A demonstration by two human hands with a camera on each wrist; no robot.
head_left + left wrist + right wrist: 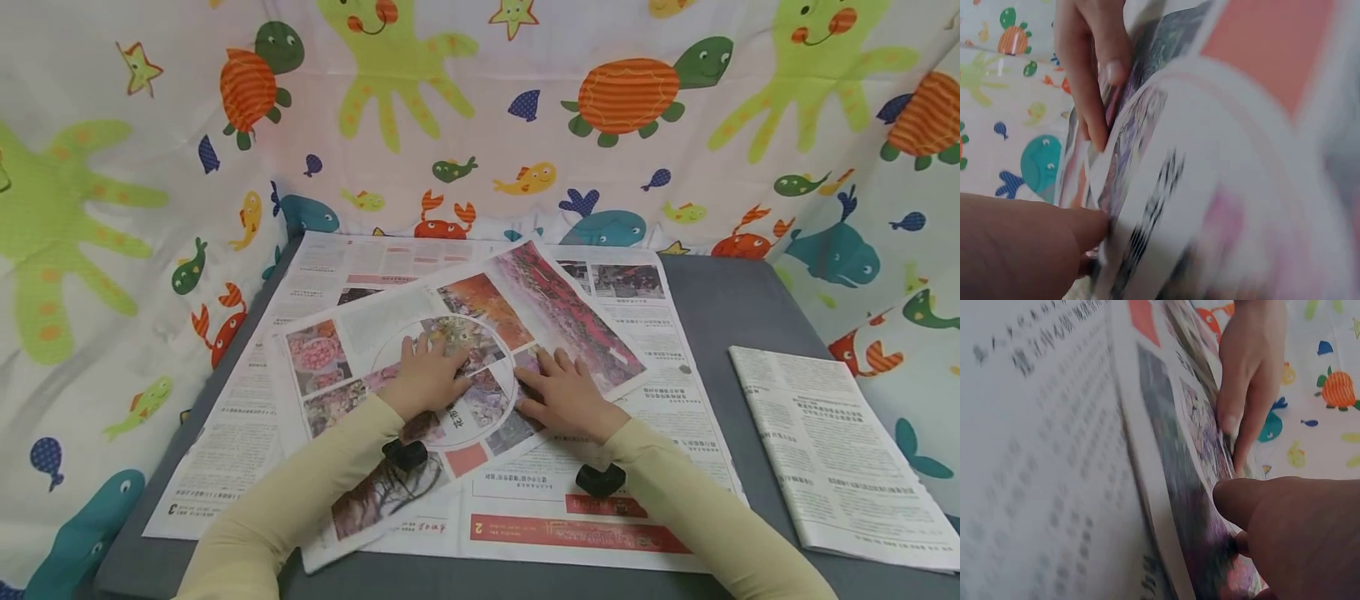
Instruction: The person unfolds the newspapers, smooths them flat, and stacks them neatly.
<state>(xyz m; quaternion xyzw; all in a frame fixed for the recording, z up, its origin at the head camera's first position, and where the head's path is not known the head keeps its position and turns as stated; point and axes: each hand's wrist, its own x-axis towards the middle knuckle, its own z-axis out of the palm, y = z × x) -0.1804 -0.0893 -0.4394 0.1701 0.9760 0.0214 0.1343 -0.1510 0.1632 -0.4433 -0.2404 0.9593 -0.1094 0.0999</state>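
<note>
A newspaper with colour photos (465,467) lies at a slant over a larger spread newspaper (585,533). My left hand (426,377) rests on the middle of the slanted one, fingers spread over a printed circle. To its right, my right hand (567,398) lies on the same newspaper near its lower right edge, fingers spread. In the left wrist view the photo newspaper (1235,144) fills much of the frame, with the left thumb (1088,228) on it. The right wrist view has the right thumb (1241,494) over the photos and the left hand (1250,369) beyond.
A folded newspaper (840,450) lies on the right side of the grey table (712,308). A white cloth (480,83) printed with sea animals hangs behind the table and along both sides. Dark wrist devices (600,481) sit under both wrists.
</note>
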